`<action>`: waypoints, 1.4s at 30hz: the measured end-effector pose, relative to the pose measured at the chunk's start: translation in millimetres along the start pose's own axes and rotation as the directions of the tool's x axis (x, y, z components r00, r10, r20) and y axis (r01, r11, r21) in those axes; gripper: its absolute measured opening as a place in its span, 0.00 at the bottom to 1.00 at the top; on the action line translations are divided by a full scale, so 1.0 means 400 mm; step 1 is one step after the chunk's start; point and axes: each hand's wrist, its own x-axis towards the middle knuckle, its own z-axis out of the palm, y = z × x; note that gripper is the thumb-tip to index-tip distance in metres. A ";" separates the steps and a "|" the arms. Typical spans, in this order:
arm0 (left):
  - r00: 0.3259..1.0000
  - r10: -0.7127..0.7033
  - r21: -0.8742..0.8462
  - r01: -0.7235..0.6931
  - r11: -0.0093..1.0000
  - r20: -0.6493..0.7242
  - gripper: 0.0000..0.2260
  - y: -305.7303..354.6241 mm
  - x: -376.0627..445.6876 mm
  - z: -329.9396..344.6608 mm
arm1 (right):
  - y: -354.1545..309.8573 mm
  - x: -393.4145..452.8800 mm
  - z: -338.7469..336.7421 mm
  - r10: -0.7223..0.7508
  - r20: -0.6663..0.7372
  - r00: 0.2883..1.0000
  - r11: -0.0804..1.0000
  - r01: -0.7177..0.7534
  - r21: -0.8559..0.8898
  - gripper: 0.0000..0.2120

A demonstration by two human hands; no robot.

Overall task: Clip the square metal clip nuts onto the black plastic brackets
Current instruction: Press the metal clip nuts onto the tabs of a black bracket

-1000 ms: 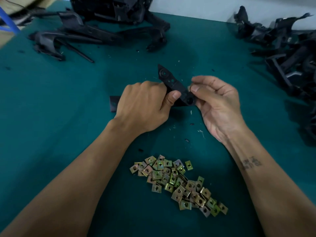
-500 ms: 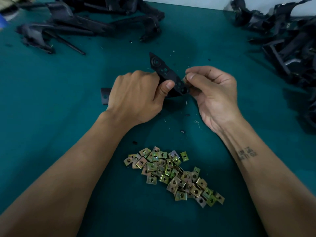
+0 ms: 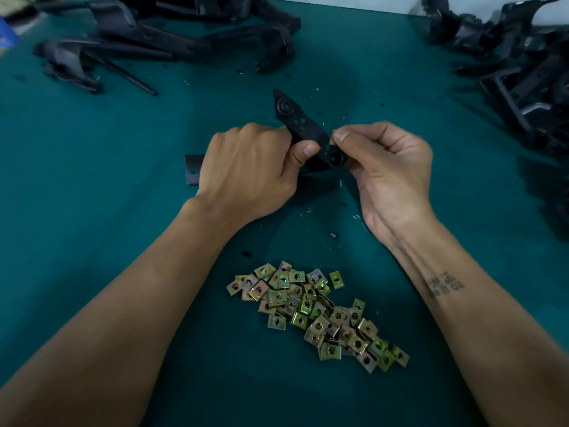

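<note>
Currently on the teal-covered bench (image 3: 92,229), the following items are showing.

Item one: a long black plastic bracket with round holes (image 3: 303,127), being held above the bench near its centre. The left hand (image 3: 249,167) is gripping its middle, fingers curled round it and thumb pressing on top.

Item two: a small square brass-coloured metal clip nut (image 3: 333,140), only a sliver of it showing. The right hand (image 3: 388,167) is pinching it between thumb and forefinger, right at the bracket's near end beside a round boss. Whether the nut is already sliding onto the edge cannot be told.

Item three: a loose heap of square metal clip nuts (image 3: 317,312), lying on the bench between the forearms, well apart from the bracket.

Item four: piles of black plastic parts at far left (image 3: 147,41) and far right (image 3: 523,66).

Risks, as judged: the nut is going on at an angle, so it may be jamming or springing out of the pinch; its hole may be missing the bracket's hole if pushed too shallow; a slack left grip would be letting the bracket twist under the push.
</note>
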 end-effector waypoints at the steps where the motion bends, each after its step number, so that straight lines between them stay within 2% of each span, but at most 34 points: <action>1: 1.000 -0.001 -0.002 0.001 1.000 0.001 0.22 0.001 0.000 0.000 | 0.003 0.000 0.001 -0.001 -0.007 1.000 1.000 0.001 0.009 0.06; 7: 1.000 0.015 -0.003 -0.015 1.000 -0.011 0.21 0.002 0.001 0.002 | 0.007 0.002 0.006 -0.034 0.013 0.999 0.995 0.035 -0.092 0.05; 10: 1.000 0.018 0.002 -0.018 1.000 -0.012 0.22 0.002 0.001 0.002 | 0.006 0.002 0.009 -0.040 -0.036 0.999 0.997 0.038 -0.068 0.07; 19: 1.000 -0.029 0.010 0.029 1.000 -0.006 0.21 0.003 0.000 0.002 | 0.004 -0.006 0.017 -0.009 -0.040 0.999 0.999 0.007 -0.041 0.10; 25: 0.998 -0.061 0.025 0.061 0.998 -0.004 0.22 0.005 -0.001 0.001 | 0.000 -0.005 0.018 0.020 -0.012 1.000 0.998 -0.021 -0.055 0.07; 30: 0.996 -0.089 0.024 0.089 0.996 -0.015 0.22 0.003 -0.001 0.001 | 0.001 -0.012 0.022 -0.020 0.092 0.996 0.983 0.037 -0.181 0.08; 35: 0.995 -0.100 0.039 0.100 0.994 0.000 0.22 0.000 0.000 0.002 | -0.020 -0.015 0.004 0.063 0.148 0.987 0.991 -0.044 -0.128 0.14; 37: 0.993 -0.116 0.053 0.116 0.992 0.008 0.23 0.001 0.003 0.002 | -0.020 -0.027 -0.004 0.036 0.068 0.997 0.993 -0.028 -0.114 0.13; 39: 0.992 -0.129 0.056 0.128 0.990 0.010 0.23 0.001 0.003 0.001 | -0.023 -0.052 -0.018 -0.010 -0.018 1.000 0.981 0.006 -0.194 0.08; 40: 0.991 -0.132 0.054 0.131 0.990 0.011 0.24 0.001 0.003 0.001 | -0.028 -0.070 -0.030 -0.025 0.003 1.000 0.967 0.025 -0.254 0.07; 42: 0.992 -0.126 0.053 0.125 0.991 0.016 0.24 0.000 0.002 0.002 | -0.045 -0.114 -0.063 -0.002 0.178 0.984 0.923 0.071 -0.379 0.09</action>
